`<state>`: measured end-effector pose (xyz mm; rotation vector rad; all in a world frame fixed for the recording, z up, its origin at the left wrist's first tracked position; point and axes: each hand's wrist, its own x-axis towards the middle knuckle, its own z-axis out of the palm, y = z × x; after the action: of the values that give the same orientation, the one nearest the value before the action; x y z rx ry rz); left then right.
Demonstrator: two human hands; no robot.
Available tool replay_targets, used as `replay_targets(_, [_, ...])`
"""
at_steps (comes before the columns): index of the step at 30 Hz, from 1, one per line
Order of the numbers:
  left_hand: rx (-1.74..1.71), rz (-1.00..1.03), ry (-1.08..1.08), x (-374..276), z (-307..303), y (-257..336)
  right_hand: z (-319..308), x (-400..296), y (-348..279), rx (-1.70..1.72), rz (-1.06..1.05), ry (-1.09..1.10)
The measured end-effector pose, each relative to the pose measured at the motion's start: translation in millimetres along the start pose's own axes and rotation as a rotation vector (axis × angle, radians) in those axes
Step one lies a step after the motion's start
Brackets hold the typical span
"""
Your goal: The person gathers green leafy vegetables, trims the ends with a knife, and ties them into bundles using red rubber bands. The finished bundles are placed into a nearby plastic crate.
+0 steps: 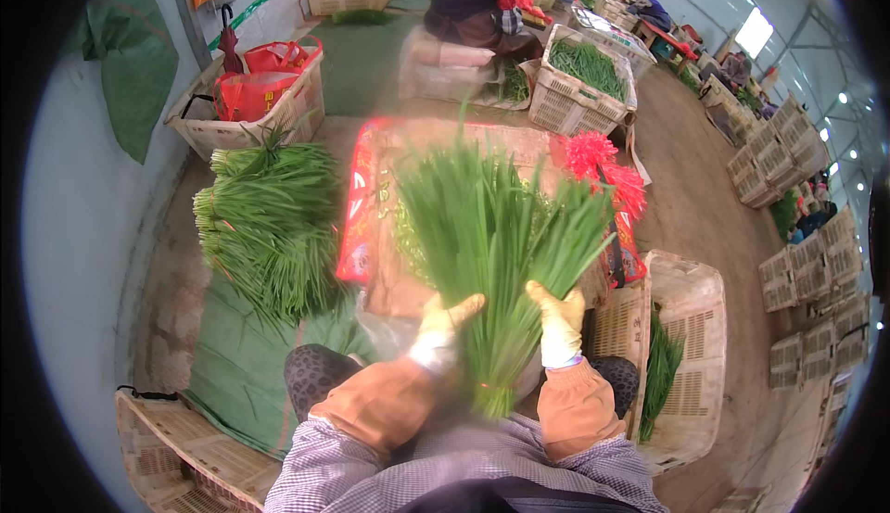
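Both my hands wear pale yellow gloves and hold one large bunch of long green leafy stalks, likely Chinese chives (487, 256), between them. My left hand (445, 318) grips its left side, thumb across the leaves. My right hand (562, 315) presses its right side. The bunch's tied lower end points towards my lap, a thin red band round it; its leaf tips fan out, blurred, over a low table (396, 290) covered in brown board with green scraps on it. Bundles of the same greens (268, 228) lie piled at the left. Red plastic ties (605, 165) lie at the table's right corner.
A plastic crate (688, 374) holding greens stands at my right. Another crate (243, 131) with red bags is at the back left, and a crate of greens (580, 106) at the back right. A seated person (480, 5) is beyond the table. A crate (188, 443) stands at the lower left.
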<state>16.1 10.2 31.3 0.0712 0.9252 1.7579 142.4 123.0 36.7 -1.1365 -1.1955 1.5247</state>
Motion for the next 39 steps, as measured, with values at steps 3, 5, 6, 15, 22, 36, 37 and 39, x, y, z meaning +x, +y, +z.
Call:
replay_targets(3, [-0.009,-0.027,0.095,16,-18,-13,-21,15,4,0.026,-0.064,0.095])
replay_targets(5, [0.043,-0.003,0.098,23,-29,-21,-36,28,8,-0.07,0.03,0.086])
replay_targets(6, [0.062,0.001,0.08,21,-25,-18,-40,37,11,-0.156,0.078,0.084])
replay_targets(15, [0.15,0.131,0.023,6,-14,-13,-5,-8,-80,-0.618,-0.909,-0.198])
replay_targets(22, [0.237,0.159,-0.04,5,-11,-13,13,22,-60,-1.017,-0.919,-0.351])
replay_targets(36, [0.278,0.065,-0.06,4,-19,-7,14,34,-62,-0.09,-0.233,-0.398])
replay_targets(37, [0.271,0.079,-0.068,4,-20,-8,16,27,-64,-0.051,-0.29,-0.505])
replay_targets(39, [0.216,0.093,-0.073,3,-18,-7,21,13,-67,-0.532,-0.468,-0.616])
